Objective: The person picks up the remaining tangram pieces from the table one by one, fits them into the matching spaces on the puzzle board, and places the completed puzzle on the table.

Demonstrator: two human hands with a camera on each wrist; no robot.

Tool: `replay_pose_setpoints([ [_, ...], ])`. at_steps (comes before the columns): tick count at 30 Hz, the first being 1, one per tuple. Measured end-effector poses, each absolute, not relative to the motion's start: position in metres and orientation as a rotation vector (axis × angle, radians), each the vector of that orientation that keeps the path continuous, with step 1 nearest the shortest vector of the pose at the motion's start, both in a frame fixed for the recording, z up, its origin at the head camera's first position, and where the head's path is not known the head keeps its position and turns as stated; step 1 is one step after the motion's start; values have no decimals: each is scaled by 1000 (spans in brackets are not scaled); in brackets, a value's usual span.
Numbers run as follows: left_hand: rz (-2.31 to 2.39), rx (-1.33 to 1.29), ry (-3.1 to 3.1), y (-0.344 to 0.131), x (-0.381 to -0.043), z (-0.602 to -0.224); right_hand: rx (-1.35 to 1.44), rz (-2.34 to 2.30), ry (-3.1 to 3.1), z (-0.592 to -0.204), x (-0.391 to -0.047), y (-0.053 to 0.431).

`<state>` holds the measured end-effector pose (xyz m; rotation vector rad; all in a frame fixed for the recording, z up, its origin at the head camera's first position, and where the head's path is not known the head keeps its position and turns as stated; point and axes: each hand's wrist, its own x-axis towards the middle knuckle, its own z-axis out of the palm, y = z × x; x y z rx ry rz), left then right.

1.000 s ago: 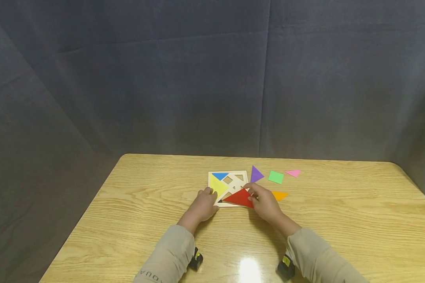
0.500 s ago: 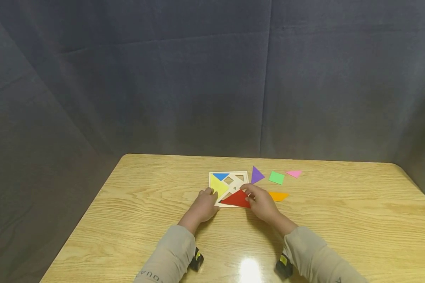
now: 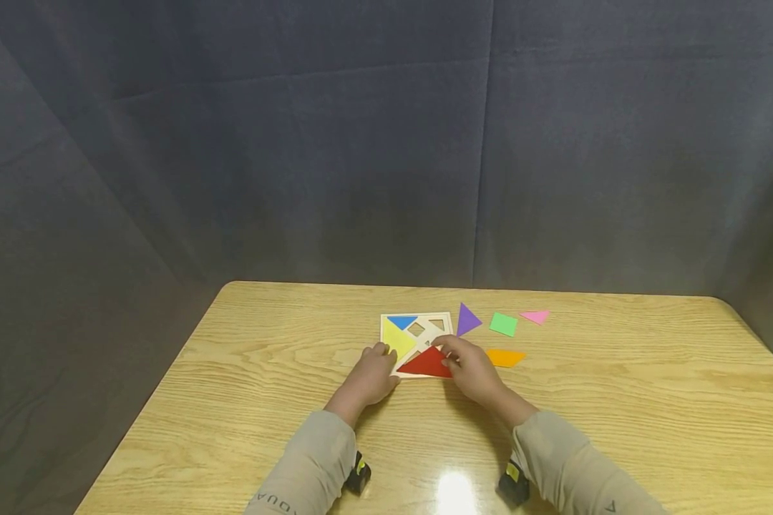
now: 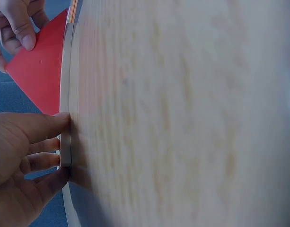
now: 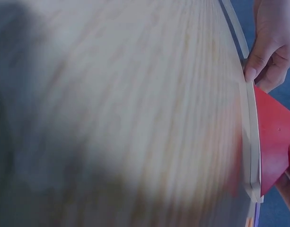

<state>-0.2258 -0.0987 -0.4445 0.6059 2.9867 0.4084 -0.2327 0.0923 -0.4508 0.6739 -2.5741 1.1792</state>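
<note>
A square wooden tangram board [image 3: 430, 332] lies on the table, with a yellow triangle [image 3: 399, 342] and a blue triangle [image 3: 402, 322] set in its left side. My left hand [image 3: 371, 372] holds the board at its near left corner, thumb at the front edge [image 4: 65, 142] and fingertips over the yellow piece. Between right thumb and fingers, my right hand [image 3: 473, 368] pinches a large red triangle [image 3: 423, 363]. The red piece overlaps the near part of the board, and in the right wrist view its face [image 5: 277, 137] stands tilted up from the board's edge.
Right of the board lie a purple triangle [image 3: 468, 320], a green square-like piece [image 3: 504, 324], a pink triangle [image 3: 536, 316] and an orange parallelogram [image 3: 506, 357]. The wooden table [image 3: 283, 322] ends at a dark curtain [image 3: 354, 164] behind.
My right hand has moved slightly left with the red triangle, whose left tip now covers the dark gap near the board's near left corner. My left hand stays in place.
</note>
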Motion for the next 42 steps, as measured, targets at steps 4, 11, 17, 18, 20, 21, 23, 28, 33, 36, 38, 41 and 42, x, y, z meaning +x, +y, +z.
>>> replay_pose_setpoints([
  [4, 394, 609, 2989, -99, -226, -447, 694, 1176, -2578, -452, -233, 90],
  [11, 398, 630, 3012, -98, -227, -447, 704, 1181, -2592, -451, -234, 88],
  [17, 414, 624, 3012, -97, -227, -446, 720, 1184, -2598, -450, -237, 88],
  [18, 416, 624, 3010, -97, -227, -446, 722, 1184, -2600, -450, -237, 88],
  [20, 420, 625, 3010, -97, -227, -446, 725, 1186, -2596, -450, -238, 87],
  [21, 420, 623, 3009, -98, -227, -447, 728, 1188, -2594, -450, -238, 87],
  [23, 423, 610, 3005, -98, -227, -447, 733, 1193, -2586, -450, -238, 86],
  [28, 452, 577, 2996, -97, -226, -448, 735, 1210, -2576, -451, -239, 85],
  [33, 466, 553, 2994, -97, -226, -447, 743, 1213, -2571, -451, -240, 83],
  [36, 472, 540, 2990, -97, -226, -446, 752, 1214, -2574, -451, -241, 82],
  [38, 479, 540, 2987, -97, -226, -445, 754, 1210, -2579, -451, -241, 82],
  [41, 486, 546, 2985, -97, -226, -445, 755, 1215, -2586, -450, -242, 83],
  [42, 487, 547, 2984, -97, -226, -445, 757, 1218, -2590, -450, -242, 83],
])
